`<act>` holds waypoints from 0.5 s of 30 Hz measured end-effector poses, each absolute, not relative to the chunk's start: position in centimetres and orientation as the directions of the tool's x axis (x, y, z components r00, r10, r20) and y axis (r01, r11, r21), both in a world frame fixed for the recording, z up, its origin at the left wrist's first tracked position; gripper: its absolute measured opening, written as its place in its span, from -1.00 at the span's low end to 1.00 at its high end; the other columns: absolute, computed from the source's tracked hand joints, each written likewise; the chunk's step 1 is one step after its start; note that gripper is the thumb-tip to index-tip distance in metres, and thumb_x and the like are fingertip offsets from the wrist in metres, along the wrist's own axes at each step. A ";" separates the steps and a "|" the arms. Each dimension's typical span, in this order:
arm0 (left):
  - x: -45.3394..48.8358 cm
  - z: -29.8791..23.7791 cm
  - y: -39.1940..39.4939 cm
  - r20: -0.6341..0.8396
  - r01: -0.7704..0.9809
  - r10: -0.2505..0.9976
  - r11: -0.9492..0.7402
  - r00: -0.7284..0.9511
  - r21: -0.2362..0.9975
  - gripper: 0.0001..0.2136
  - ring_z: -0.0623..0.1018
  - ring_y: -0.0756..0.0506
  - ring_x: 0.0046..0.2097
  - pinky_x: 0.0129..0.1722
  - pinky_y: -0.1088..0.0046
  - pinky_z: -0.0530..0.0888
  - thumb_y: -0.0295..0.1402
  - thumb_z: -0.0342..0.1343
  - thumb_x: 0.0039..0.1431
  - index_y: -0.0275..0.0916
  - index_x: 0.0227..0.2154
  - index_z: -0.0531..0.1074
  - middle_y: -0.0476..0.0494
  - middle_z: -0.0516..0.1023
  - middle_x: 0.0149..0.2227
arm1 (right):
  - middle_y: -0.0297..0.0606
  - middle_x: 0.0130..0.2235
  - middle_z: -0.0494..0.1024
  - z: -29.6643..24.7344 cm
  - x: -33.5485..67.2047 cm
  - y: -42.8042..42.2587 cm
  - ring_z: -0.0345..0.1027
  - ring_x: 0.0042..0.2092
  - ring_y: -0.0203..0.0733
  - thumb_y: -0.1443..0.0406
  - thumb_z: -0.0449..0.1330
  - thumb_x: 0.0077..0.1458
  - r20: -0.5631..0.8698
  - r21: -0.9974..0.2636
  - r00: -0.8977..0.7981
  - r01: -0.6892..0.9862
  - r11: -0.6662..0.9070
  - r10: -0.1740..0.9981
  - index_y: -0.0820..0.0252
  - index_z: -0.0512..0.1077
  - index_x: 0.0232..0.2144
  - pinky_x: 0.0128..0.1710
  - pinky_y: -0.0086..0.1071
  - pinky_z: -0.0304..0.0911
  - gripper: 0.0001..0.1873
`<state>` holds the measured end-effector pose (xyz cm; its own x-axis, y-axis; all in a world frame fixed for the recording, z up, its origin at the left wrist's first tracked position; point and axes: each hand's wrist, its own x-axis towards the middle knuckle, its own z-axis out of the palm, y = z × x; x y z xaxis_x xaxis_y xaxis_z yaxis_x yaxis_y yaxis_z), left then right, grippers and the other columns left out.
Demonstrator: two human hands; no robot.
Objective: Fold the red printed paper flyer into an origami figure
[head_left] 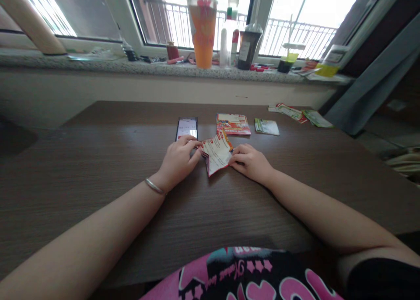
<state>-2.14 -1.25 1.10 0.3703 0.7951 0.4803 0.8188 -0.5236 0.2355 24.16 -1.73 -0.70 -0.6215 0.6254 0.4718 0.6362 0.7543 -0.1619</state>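
Item: printed paper sheet (216, 154), creased, pointed corners; on the bench (131, 230), near side of the flyer stack (233, 125), between both hands.
Handling (judged): very light, thin; folds readily, likely springs back at creases; glossy print perhaps slightly slippery; prone to tear at corners.
Hold: by opposite edges, left and right, fingertips only; middle best left unpressed.
Left grip (182, 156): fingers drawn together on the left edge.
Right grip (250, 162): thumb and fingers closed at the right edge.
Adjacent: phone (187, 127), just beyond left grip.
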 end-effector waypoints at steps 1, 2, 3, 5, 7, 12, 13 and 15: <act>-2.1 1.1 -1.2 0.468 0.834 0.806 -0.505 0.363 0.222 -0.68 0.42 -0.18 0.04 0.07 0.20 0.36 -0.24 -0.11 0.31 -0.26 -0.07 0.46 -0.22 0.42 0.00 | -0.23 -0.22 0.48 -0.7 24.2 -1.7 0.33 -0.14 -0.17 0.27 0.17 0.16 0.475 -0.160 -0.620 0.637 0.754 0.624 0.06 0.54 -0.35 -0.14 -0.29 0.29 -0.87; -2.1 1.0 -1.2 0.455 0.851 0.817 -0.484 0.355 0.205 -0.66 0.42 -0.19 0.05 0.07 0.18 0.36 -0.23 -0.12 0.31 -0.26 -0.04 0.46 -0.23 0.42 0.01 | -0.23 -0.22 0.48 -0.7 24.2 -1.7 0.33 -0.14 -0.16 0.27 0.17 0.16 0.479 -0.158 -0.618 0.638 0.754 0.623 0.07 0.54 -0.35 -0.14 -0.28 0.29 -0.87; -2.1 0.9 -1.2 0.443 0.867 0.827 -0.462 0.346 0.186 -0.65 0.41 -0.20 0.06 0.06 0.16 0.35 -0.21 -0.12 0.32 -0.25 -0.02 0.45 -0.24 0.42 0.02 | -0.23 -0.22 0.48 -0.8 24.2 -1.7 0.33 -0.14 -0.15 0.27 0.18 0.15 0.482 -0.156 -0.617 0.638 0.754 0.622 0.07 0.54 -0.36 -0.15 -0.28 0.29 -0.88; -2.1 0.6 -1.2 0.425 0.895 0.843 -0.422 0.331 0.140 -0.64 0.39 -0.24 0.08 0.05 0.12 0.34 -0.19 -0.13 0.32 -0.21 0.00 0.45 -0.25 0.40 0.06 | -0.23 -0.22 0.48 -0.8 24.2 -1.6 0.33 -0.14 -0.15 0.27 0.19 0.15 0.480 -0.159 -0.615 0.640 0.751 0.626 0.06 0.54 -0.35 -0.14 -0.27 0.29 -0.88; -2.1 0.3 -1.2 0.422 0.913 0.845 -0.398 0.328 0.089 -0.63 0.38 -0.27 0.10 0.05 0.08 0.32 -0.17 -0.14 0.32 -0.17 -0.02 0.47 -0.26 0.39 0.08 | -0.23 -0.22 0.48 -0.8 24.2 -1.6 0.33 -0.14 -0.15 0.27 0.19 0.15 0.469 -0.165 -0.615 0.644 0.747 0.634 0.05 0.54 -0.34 -0.14 -0.27 0.29 -0.89; -2.1 0.5 -1.6 0.466 0.897 0.787 -0.441 0.405 -0.035 -0.68 0.33 -0.33 0.12 0.07 -0.01 0.27 -0.21 -0.08 0.29 -0.19 -0.12 0.54 -0.26 0.42 0.08 | -0.23 -0.22 0.49 -0.6 24.2 -1.6 0.34 -0.14 -0.14 0.28 0.19 0.14 0.464 -0.183 -0.606 0.648 0.740 0.646 0.08 0.54 -0.35 -0.12 -0.25 0.30 -0.89; -2.1 0.7 -1.7 0.474 0.877 0.761 -0.477 0.444 -0.055 -0.69 0.32 -0.34 0.13 0.08 -0.02 0.26 -0.24 -0.06 0.28 -0.20 -0.14 0.55 -0.25 0.44 0.06 | -0.22 -0.22 0.49 -0.6 24.2 -1.6 0.35 -0.13 -0.14 0.29 0.19 0.14 0.465 -0.188 -0.602 0.649 0.737 0.649 0.08 0.53 -0.36 -0.11 -0.25 0.30 -0.89; -2.0 1.2 -1.9 0.470 0.813 0.694 -0.574 0.545 -0.094 -0.73 0.33 -0.31 0.14 0.15 -0.01 0.20 -0.30 -0.05 0.26 -0.21 -0.21 0.56 -0.18 0.48 0.03 | -0.21 -0.20 0.50 -0.5 24.2 -1.5 0.35 -0.12 -0.13 0.31 0.18 0.14 0.466 -0.201 -0.591 0.654 0.729 0.659 0.09 0.52 -0.35 -0.10 -0.23 0.30 -0.90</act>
